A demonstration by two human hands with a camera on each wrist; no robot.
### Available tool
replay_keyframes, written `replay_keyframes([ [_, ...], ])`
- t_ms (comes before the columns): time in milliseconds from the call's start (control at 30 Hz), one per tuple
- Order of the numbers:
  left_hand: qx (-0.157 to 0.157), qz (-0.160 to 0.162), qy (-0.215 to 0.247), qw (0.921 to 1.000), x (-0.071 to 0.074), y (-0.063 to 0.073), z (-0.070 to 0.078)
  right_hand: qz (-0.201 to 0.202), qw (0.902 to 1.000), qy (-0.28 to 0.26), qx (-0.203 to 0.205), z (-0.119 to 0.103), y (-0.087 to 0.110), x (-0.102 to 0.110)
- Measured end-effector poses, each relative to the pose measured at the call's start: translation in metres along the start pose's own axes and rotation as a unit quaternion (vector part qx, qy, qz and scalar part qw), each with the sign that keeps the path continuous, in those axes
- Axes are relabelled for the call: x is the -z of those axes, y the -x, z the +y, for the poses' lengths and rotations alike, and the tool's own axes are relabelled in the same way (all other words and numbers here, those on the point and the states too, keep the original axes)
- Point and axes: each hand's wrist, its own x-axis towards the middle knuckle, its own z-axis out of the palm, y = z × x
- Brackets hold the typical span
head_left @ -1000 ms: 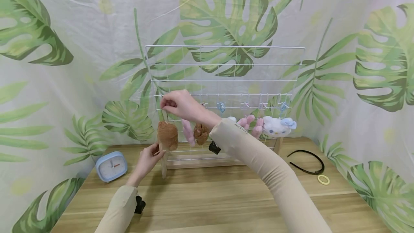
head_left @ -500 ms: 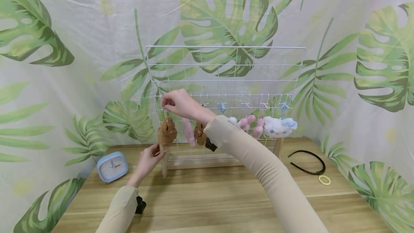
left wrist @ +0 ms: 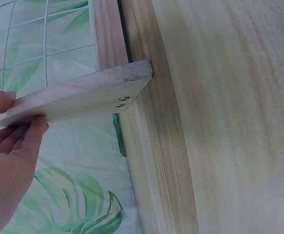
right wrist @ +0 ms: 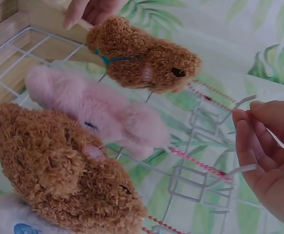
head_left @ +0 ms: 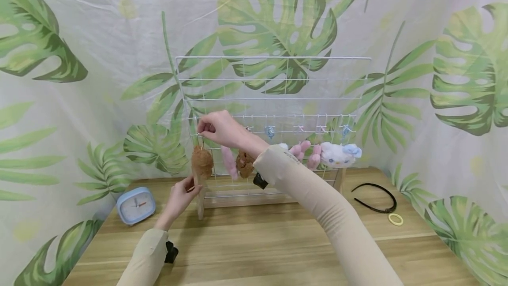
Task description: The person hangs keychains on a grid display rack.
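Observation:
My left hand (head_left: 180,197) grips the wooden side post (left wrist: 73,95) of a white wire grid rack (head_left: 274,58), thumb on one face and fingers on the other. At the rack's left end, my right hand (head_left: 228,132) pinches the top of a bead chain (right wrist: 213,92), right at a white hook (right wrist: 242,101). From that chain hangs a brown plush bear keychain (right wrist: 142,58), its fuzzy back turned forward in the head view. Beside it hang a pink plush keychain (right wrist: 98,107) and another brown plush keychain (right wrist: 59,165) on neighbouring hooks. My right forearm partly covers the row.
A white plush head with a blue bow (head_left: 339,154) hangs at the row's right end; small blue and pink hair ties (head_left: 270,132) hang above. A blue clock (head_left: 136,205) stands left on the table. A black headband (head_left: 377,197) and yellow ring (head_left: 395,219) lie right.
The left brown plush has swivelled on its chain, showing its face half a second ago and its back now. My right hand stays at the same hook; my left stays on the post.

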Motion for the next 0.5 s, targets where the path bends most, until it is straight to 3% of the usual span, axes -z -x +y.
replay_keyframes([
  [233,-0.002,-0.003,-0.005,1.0,0.001,0.0,0.0,0.035,0.9992,-0.012,0.013,-0.006,0.038,0.006],
  [500,0.001,-0.001,-0.004,1.0,0.0,0.0,-0.003,0.077,0.9952,-0.03,0.052,0.007,0.103,-0.008],
])
